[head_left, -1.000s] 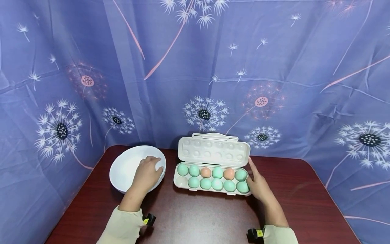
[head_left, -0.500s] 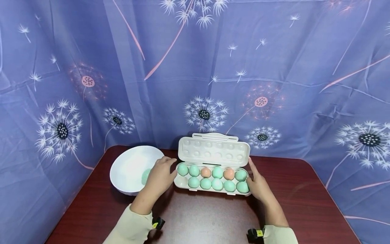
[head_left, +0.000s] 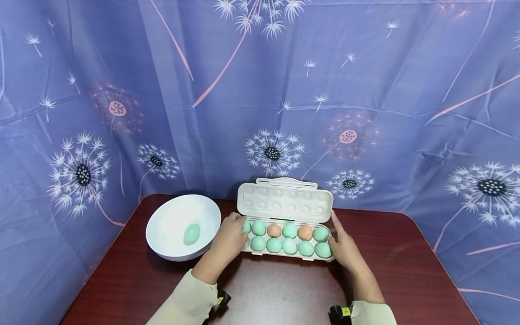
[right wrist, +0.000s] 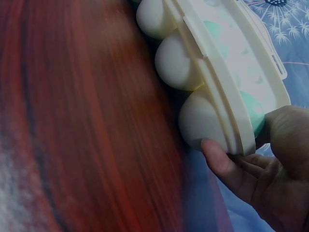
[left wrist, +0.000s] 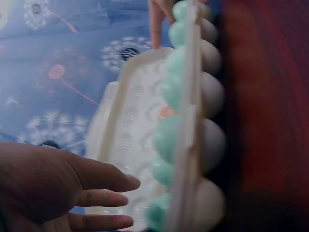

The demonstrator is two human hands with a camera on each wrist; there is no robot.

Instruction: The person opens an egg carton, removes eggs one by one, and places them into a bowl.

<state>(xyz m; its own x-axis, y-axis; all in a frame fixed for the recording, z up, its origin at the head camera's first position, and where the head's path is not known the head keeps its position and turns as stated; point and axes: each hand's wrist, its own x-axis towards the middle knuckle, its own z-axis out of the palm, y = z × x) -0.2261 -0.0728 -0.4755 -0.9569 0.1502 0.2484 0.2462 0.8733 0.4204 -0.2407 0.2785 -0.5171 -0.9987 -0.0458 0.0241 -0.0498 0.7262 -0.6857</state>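
A cream egg carton [head_left: 285,203] lies with its lid raised, holding green and orange eggs. My left hand [head_left: 228,235] is over the carton's left end, beside the back-left green egg [head_left: 246,226]. In the left wrist view the fingers [left wrist: 104,176] are extended and spread, with a gap before the nearest green egg [left wrist: 158,211]. My right hand [head_left: 346,246] holds the carton's right end; in the right wrist view, digits [right wrist: 227,166] lie against its end cup and rim. A single green egg [head_left: 192,234] lies inside the white bowl [head_left: 164,221].
The bowl stands left of the carton on a dark red wooden table [head_left: 280,289]. A blue curtain [head_left: 227,149] with dandelion prints hangs behind and at both sides. Black wrist cameras [head_left: 340,312] sit by the sleeves.
My left hand has moved right, out of the bowl and over to the carton's left end, revealing the green egg in the bowl. The right hand and carton have stayed put.
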